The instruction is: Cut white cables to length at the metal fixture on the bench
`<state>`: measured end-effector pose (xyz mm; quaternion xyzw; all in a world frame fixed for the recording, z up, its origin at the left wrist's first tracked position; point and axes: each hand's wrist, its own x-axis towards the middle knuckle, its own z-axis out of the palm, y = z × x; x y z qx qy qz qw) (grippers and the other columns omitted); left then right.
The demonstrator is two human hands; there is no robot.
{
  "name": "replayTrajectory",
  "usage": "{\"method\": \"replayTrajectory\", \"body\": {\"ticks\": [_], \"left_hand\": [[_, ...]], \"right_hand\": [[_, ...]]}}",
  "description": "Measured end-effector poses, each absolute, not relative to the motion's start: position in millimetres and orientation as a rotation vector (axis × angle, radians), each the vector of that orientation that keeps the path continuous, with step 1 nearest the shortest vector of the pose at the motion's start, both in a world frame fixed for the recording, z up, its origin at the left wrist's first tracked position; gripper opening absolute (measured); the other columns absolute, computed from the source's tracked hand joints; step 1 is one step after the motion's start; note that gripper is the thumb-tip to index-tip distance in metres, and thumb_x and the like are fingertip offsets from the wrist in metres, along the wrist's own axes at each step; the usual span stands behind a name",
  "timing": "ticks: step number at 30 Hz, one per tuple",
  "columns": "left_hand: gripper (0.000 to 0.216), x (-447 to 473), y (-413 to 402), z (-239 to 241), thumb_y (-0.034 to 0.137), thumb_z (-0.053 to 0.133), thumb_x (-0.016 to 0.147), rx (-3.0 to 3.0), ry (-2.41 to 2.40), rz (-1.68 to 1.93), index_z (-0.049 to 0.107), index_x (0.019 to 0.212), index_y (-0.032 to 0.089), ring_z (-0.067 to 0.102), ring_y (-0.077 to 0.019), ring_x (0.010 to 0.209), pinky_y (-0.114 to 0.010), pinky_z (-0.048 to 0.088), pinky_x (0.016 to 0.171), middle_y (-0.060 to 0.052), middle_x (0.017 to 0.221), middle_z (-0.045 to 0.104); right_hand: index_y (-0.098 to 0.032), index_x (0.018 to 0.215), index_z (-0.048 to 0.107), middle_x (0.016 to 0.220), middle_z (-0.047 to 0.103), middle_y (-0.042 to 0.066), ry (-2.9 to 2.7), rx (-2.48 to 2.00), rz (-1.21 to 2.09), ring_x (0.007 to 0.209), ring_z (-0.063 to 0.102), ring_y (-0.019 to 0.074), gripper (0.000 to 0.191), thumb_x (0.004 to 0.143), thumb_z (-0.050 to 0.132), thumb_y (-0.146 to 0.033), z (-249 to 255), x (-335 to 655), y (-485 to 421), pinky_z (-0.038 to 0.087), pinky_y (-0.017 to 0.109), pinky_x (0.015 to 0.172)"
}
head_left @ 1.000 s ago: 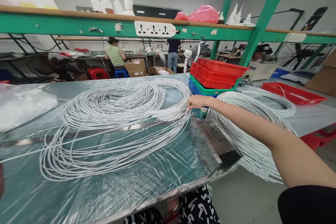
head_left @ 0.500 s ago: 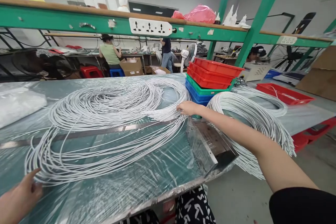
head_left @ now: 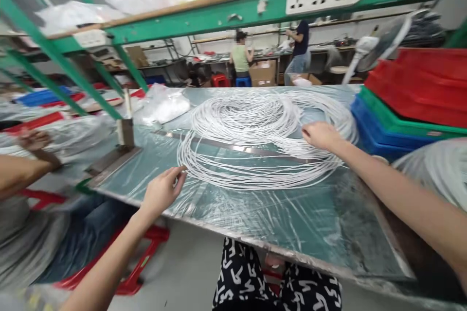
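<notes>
A loose bundle of white cables (head_left: 248,182) lies in a long loop on the plastic-covered table. Behind it rests a thicker coil of white cable (head_left: 244,116), and a smaller white loop (head_left: 328,102) overlaps its right side. My left hand (head_left: 162,192) is at the left end of the loose bundle, thumb and forefinger apart, fingertips close to the outer strands. At the right end, my right hand (head_left: 323,136) has its fingers closed around some of the white cables; its exact grip is partly hidden. A steel ruler (head_left: 241,148) lies under the cables.
Red, green and blue trays (head_left: 419,92) are stacked at the right, beside another cable coil (head_left: 438,167). A metal block (head_left: 126,132) stands at the left, near a co-worker's hand (head_left: 34,141). A green shelf beam (head_left: 204,22) spans above the table.
The view has swung to the left, bringing a co-worker's arm and the metal block into sight. Both my hands stay at opposite ends of the loose bundle.
</notes>
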<state>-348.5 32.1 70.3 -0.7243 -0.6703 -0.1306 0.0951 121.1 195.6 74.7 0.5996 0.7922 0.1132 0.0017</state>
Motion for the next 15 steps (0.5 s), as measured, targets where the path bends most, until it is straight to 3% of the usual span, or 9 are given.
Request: {"method": "replayTrajectory", "body": {"ticks": [4,9,12,15], "left_hand": [[0.037,-348.1,-3.0,54.6,0.037,0.033,0.098,-2.086,-1.935,-0.606,0.062,0.108,0.016,0.06,-0.0188,0.084,-0.029,0.041,0.081,-0.006,0.091,0.067],[0.03,-334.5,-34.5,21.2,0.035,0.039,0.097,-2.228,-1.952,-0.685,0.063,0.105,0.018,0.06,-0.018,0.083,-0.03,0.043,0.079,-0.005,0.093,0.068],[0.025,-317.5,-35.4,38.5,0.035,0.045,0.096,-2.276,-1.816,-0.794,0.062,0.105,0.02,0.06,-0.0169,0.078,-0.031,0.044,0.075,-0.004,0.09,0.068],[0.027,-299.1,-39.9,81.6,0.037,0.048,0.095,-2.216,-1.7,-1.016,0.06,0.111,0.02,0.06,-0.0165,0.079,-0.032,0.049,0.077,-0.003,0.092,0.066]], "right_hand": [[-0.02,0.097,0.071,0.093,0.067,0.015,2.48,1.982,0.185,0.081,0.059,0.0227,0.024,0.094,0.049,-0.03,55.7,124.8,195.9,0.032,0.032,0.064],[-0.018,0.096,0.07,0.087,0.067,0.011,2.55,2.159,0.085,0.077,0.057,0.0205,0.025,0.092,0.05,-0.032,49.9,131.2,193.4,0.028,0.032,0.062],[-0.017,0.1,0.068,0.087,0.066,0.009,2.743,2.254,0.097,0.076,0.055,0.0198,0.029,0.095,0.044,-0.034,73.9,124.1,184.7,0.033,0.031,0.066],[-0.016,0.112,0.061,0.098,0.064,0.01,3.117,2.349,0.23,0.082,0.054,0.0174,0.04,0.103,0.026,-0.033,116.8,111.7,167.0,0.04,0.03,0.073]]}}
